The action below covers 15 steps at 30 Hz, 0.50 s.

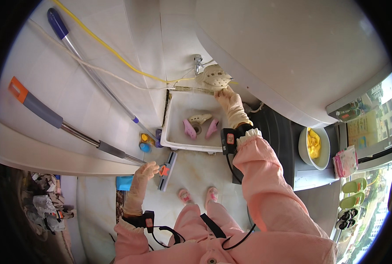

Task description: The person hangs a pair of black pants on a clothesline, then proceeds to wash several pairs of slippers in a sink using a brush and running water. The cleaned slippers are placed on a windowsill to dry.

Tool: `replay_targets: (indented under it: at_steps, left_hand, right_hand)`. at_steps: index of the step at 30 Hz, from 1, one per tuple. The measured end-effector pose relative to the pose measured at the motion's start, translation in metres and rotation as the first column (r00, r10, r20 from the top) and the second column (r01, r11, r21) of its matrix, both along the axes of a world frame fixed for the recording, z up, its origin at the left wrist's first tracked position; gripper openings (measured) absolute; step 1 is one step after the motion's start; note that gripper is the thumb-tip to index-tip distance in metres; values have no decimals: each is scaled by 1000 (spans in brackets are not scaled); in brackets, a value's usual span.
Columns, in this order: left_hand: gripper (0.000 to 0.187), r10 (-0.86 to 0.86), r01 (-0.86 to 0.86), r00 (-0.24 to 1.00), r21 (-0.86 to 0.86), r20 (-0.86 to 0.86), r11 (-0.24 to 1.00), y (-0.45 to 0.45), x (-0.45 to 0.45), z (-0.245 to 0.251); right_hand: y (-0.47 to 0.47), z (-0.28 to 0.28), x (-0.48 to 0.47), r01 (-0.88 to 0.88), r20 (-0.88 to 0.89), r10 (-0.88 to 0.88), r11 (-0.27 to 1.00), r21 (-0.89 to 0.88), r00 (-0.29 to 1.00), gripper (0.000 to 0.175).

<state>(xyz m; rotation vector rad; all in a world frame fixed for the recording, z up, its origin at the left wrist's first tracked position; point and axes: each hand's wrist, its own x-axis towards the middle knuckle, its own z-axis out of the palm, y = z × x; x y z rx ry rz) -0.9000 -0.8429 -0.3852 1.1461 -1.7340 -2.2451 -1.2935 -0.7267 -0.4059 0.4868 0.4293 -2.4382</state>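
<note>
My right hand (229, 100), in a pale glove, grips the near edge of a cream perforated clog (217, 78) close to the metal tap (198, 62). Below the tap, a white square basin (192, 144) holds another cream clog (200, 118) and two pink clogs, one on the left (189, 129) and one on the right (212, 128), around the drain (197, 128). Also gloved, my left hand (149, 170) is low at the left with bent fingers and nothing visible in them. It is near the grey pole of a squeegee-type mop (168, 171).
Another pole with a blue grip (58, 23) leans on the left wall, by yellow and white cords. Bottles (145, 147) stand beside the basin. At right are a pale bowl with yellow cloth (302, 152), a pink package (345, 161) and green slippers (353, 193).
</note>
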Motion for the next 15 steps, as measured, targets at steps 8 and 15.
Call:
replay_targets:
  at_steps: [8, 15]
  left_hand:
    - [33, 17, -17, 1000, 13, -8, 1000, -2, -4, 0]
    - [39, -30, 32, 999, 49, -39, 998, -7, -9, -2]
  right_hand:
    - [15, 17, 11, -17, -72, 22, 998, 66, 997, 40]
    - [27, 17, 13, -8, -124, 22, 994, 106, 992, 40]
